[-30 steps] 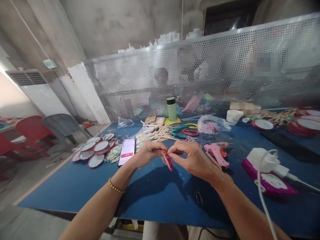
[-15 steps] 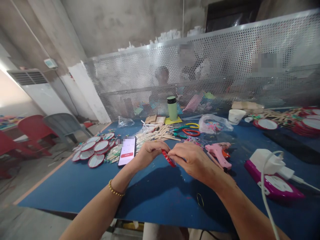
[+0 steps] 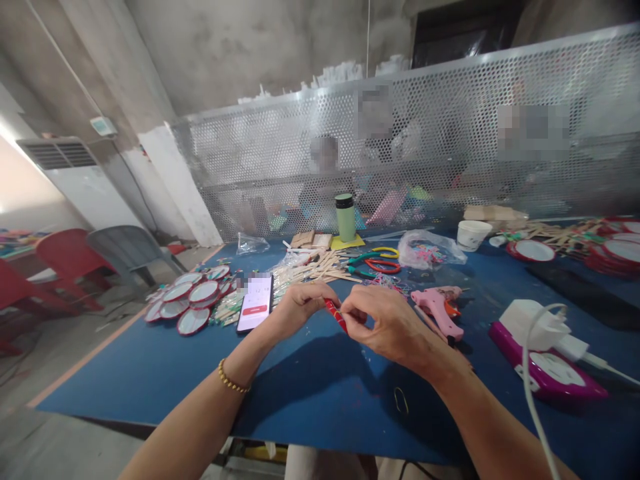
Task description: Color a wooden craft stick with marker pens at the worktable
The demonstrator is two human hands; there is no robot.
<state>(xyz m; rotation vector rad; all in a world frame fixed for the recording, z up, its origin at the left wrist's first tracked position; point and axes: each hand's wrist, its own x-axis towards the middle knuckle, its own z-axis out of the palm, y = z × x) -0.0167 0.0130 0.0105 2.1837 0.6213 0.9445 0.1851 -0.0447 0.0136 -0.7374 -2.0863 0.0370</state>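
My left hand [image 3: 305, 305] is closed on a small red-rimmed drum [image 3: 336, 315], held nearly edge-on above the table. Thumb and fingers of my right hand [image 3: 377, 320] are pinched together at the drum's right side; whether a thin strand is also between them I cannot make out. Beyond my hands lie wooden sticks [image 3: 327, 265] and a heap of small coloured pieces [image 3: 387, 285]. Just right of my right hand is a pink glue gun [image 3: 437, 310]. A lit phone [image 3: 256, 303] stands tilted left of my left hand.
Several red-rimmed white drums [image 3: 193, 320] are piled at left, more [image 3: 534, 250] at right. Pliers [image 3: 375, 260], a green bottle [image 3: 345, 219], a paper cup [image 3: 473, 235] and a plastic bag [image 3: 430, 248] stand farther back. A purple power strip [image 3: 555, 373] with a cable [image 3: 527, 373] is at right.
My right fingers have shifted slightly along the drum's rim and curled into a tighter pinch. My left hand has stayed in place, and the drum has turned a little.
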